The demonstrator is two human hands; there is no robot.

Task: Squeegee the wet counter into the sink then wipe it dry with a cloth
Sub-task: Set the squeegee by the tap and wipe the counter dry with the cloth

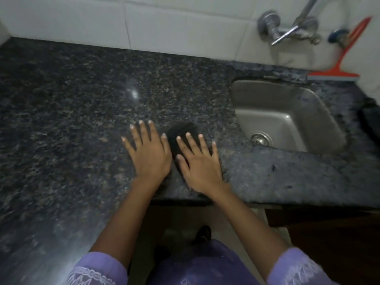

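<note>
Likely kitchen: granite counter (82, 99), sink (287, 120).

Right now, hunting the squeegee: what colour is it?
Orange-red, grey blade: squeegee leaning against the wall behind the sink, head view.

dim, soft blur; glare spot on counter (133, 93).

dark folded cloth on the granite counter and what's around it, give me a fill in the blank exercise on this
1. The right hand lies flat on the dark folded cloth, while the left hand rests on the bare ____.
2. The orange squeegee leans against the tiled ____.
3. The steel sink lies to the cloth's ____.

Missing words: counter; wall; right
</note>
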